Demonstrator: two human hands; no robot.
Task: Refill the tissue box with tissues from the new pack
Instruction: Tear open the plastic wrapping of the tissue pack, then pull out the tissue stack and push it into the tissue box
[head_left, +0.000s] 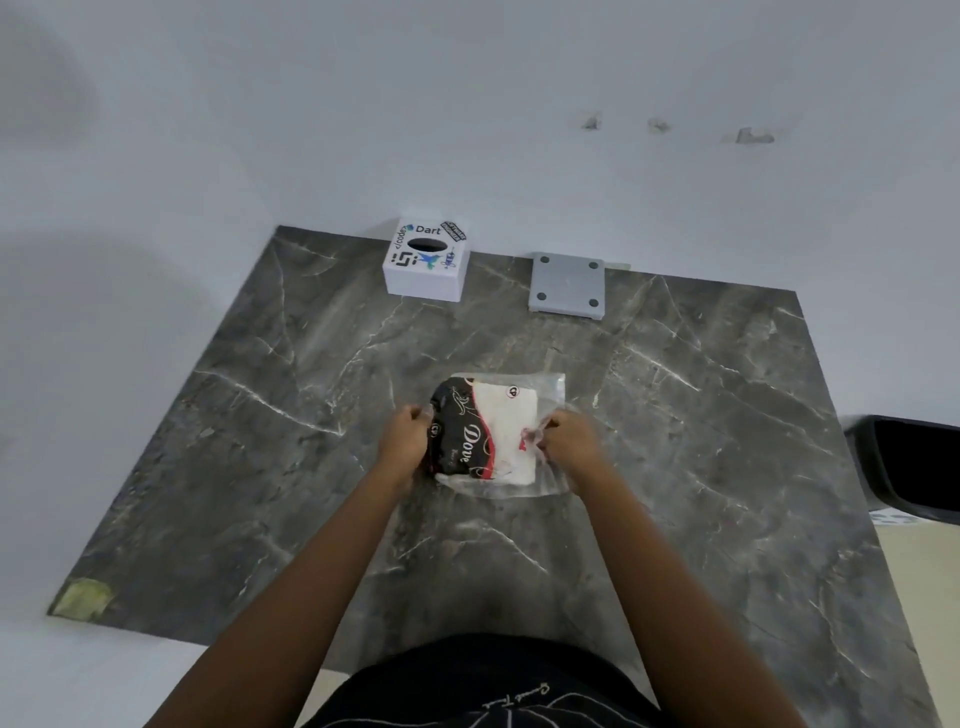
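The new tissue pack (496, 434) lies on the dark marble table (701, 415), in clear plastic wrap with a black and red printed side and white tissues showing. My left hand (408, 439) pinches the wrap at the pack's left side. My right hand (569, 441) pinches the wrap at its right side. The white tissue box (426, 267), covered in stickers and with a dark oval slot on top, stands against the wall at the back, well away from both hands.
A grey square plate (567, 283) with dark corner dots lies to the right of the box by the wall. A black bin (914, 467) stands off the table's right edge. A yellowish patch (83, 597) marks the table's front left corner.
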